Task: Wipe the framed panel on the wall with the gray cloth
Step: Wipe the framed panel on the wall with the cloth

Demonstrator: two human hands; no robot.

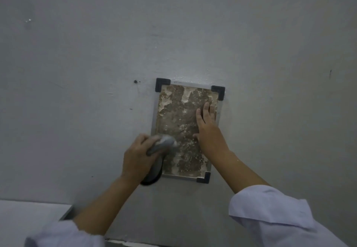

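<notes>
A framed panel [174,111] hangs on the grey wall, with a thin silver frame, black corner pieces and a mottled brown and cream surface. My left hand [138,155] is closed around a bunched gray cloth [162,145], pressing it against the panel's lower left part; the cloth hangs down over the bottom left corner and looks blurred. My right hand [207,125] lies flat with fingers spread on the panel's right side, holding nothing.
A small dark screw or hole [135,81] sits in the wall to the left of the panel's top. A white ledge or surface [29,212] shows at the lower left. Pale sleeves cover both forearms.
</notes>
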